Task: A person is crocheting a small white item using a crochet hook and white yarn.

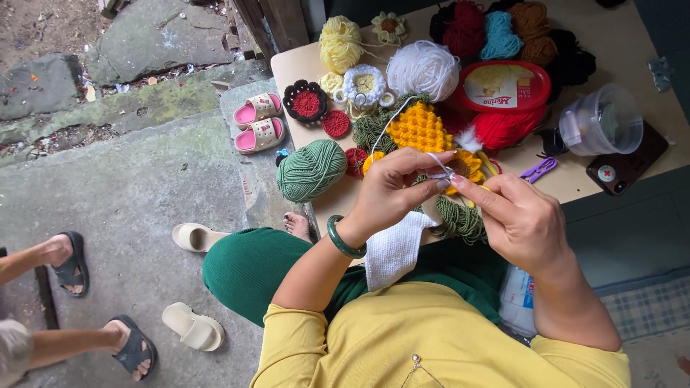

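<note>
The left hand [394,188] pinches a thin white yarn strand [392,126] above the flat white knitted cloth [393,249]. The right hand [519,219] pinches the same strand's end, just beside the left fingertips. The strand runs up to the round white yarn ball [422,69].

The white yarn ball [422,68] and green yarn ball [311,169] look soft, matt and fuzzy, as does the knobbly yellow crochet piece [420,128]. The white knitted cloth [394,250] has a fine ribbed weave. The red tub lid [502,86] and clear cup [602,121] are glossy plastic. The surface [632,50] is smooth, pale wood-like board. The green bangle [343,241] shines; the stone floor [136,172] is rough.
</note>
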